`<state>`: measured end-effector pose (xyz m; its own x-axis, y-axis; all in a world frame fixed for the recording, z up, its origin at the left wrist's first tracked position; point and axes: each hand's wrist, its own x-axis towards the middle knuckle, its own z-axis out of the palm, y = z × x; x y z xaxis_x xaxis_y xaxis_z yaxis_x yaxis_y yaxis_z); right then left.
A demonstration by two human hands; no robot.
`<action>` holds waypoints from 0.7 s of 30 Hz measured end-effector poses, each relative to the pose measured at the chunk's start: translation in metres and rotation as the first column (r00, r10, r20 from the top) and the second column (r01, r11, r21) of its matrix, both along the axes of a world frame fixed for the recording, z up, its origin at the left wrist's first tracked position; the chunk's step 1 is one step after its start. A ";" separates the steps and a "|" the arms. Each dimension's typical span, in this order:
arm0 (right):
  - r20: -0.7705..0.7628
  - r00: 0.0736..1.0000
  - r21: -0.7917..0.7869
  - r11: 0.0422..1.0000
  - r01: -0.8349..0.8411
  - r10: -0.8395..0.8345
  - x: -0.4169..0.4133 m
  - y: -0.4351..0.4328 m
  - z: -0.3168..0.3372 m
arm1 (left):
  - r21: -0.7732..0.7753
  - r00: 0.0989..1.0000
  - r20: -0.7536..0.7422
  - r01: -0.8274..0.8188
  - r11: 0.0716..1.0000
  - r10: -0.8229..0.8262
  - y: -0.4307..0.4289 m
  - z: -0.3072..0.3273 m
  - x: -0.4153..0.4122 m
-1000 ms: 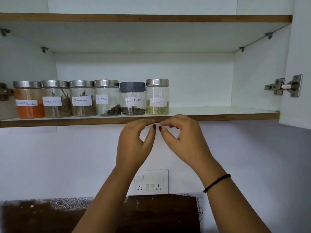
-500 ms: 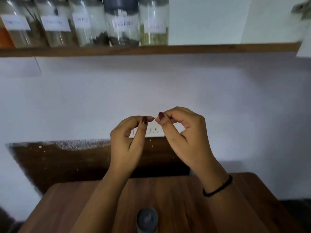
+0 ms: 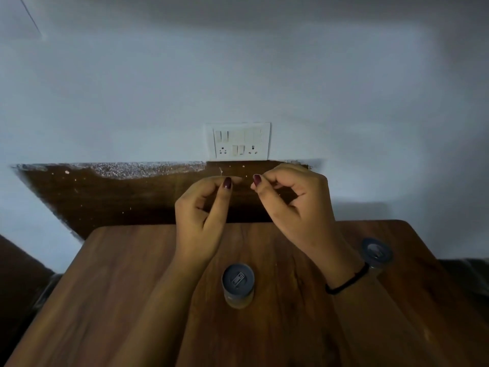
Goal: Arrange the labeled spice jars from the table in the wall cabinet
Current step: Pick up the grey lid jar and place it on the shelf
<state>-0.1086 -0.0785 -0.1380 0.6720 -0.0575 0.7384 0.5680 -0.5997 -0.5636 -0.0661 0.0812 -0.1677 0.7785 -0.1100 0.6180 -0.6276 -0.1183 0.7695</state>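
On the wooden table [image 3: 111, 300], the centre jar [image 3: 238, 284] stood upright just below and between both raised, loosely curled, empty hands, the left hand [image 3: 201, 215] slightly nearer it than the right hand [image 3: 296, 205], whose wrist partly hid the second jar [image 3: 377, 253].

Both hands hang above the wooden table [image 3: 111, 287], empty, fingers curled: left hand [image 3: 201, 215], right hand [image 3: 296, 207]. Two grey-lidded jars stand upright: one [image 3: 238, 283] between the forearms, one [image 3: 377, 252] beside the right wrist.
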 end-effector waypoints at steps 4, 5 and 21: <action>-0.063 0.998 0.016 1.000 -0.022 0.023 0.002 0.004 -0.027 | 0.028 0.995 -0.080 -0.048 0.998 0.051 0.011 -0.027 0.000; -0.088 0.996 0.033 0.999 -0.029 0.032 0.002 0.006 -0.034 | 0.027 0.992 -0.108 -0.061 0.998 0.064 0.014 -0.035 0.001; -0.316 0.945 0.090 0.994 -0.055 0.080 0.010 0.023 -0.132 | 0.189 0.914 -0.403 0.031 0.981 0.049 0.033 -0.152 0.009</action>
